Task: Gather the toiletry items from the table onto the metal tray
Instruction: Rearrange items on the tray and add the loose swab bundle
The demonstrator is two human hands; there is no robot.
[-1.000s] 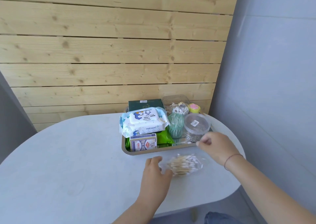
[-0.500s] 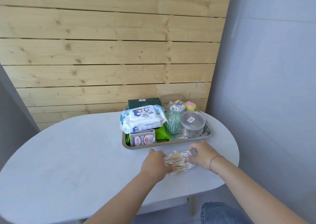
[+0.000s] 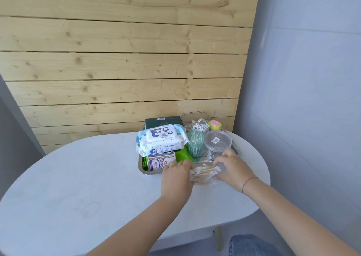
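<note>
1. Nearest the camera, the pale tabletop [image 3: 78,187] is seen to carry nothing loose on its near and left parts; no toiletry item is left lying there as far as can be seen.

2. A clear bag of cotton swabs [image 3: 205,174] is held between both hands at the near edge of the metal tray [image 3: 141,165]. The left hand [image 3: 176,175] is closed on the bag's left end and the right hand [image 3: 233,170] on its right end, fingers curled around the plastic. Whether the bag is lifted, or is resting on the tabletop or on the tray's rim, cannot be told.

3. This bag is judged to be the last item to be gathered; the step in hand is taken to be its transfer over the rim.

4. On the tray's near part, a printed small box [image 3: 161,163] and a green packet [image 3: 182,156] are already placed.

5. Behind them, a pack of baby wipes [image 3: 162,139], a green-tinted jar of swabs [image 3: 195,145] and a clear round tub with a lid [image 3: 217,143] are set close together.

6. Farthest back, a dark green box [image 3: 163,120], a cup of white-tipped swabs [image 3: 200,127], a clear square container [image 3: 195,116] and a small yellow and pink item [image 3: 214,124] are seen.

7. The task is judged nearly complete: little free room is left, only a bare strip at the near right of the tray, so the bag may have to be laid there or on top of other things.
</note>
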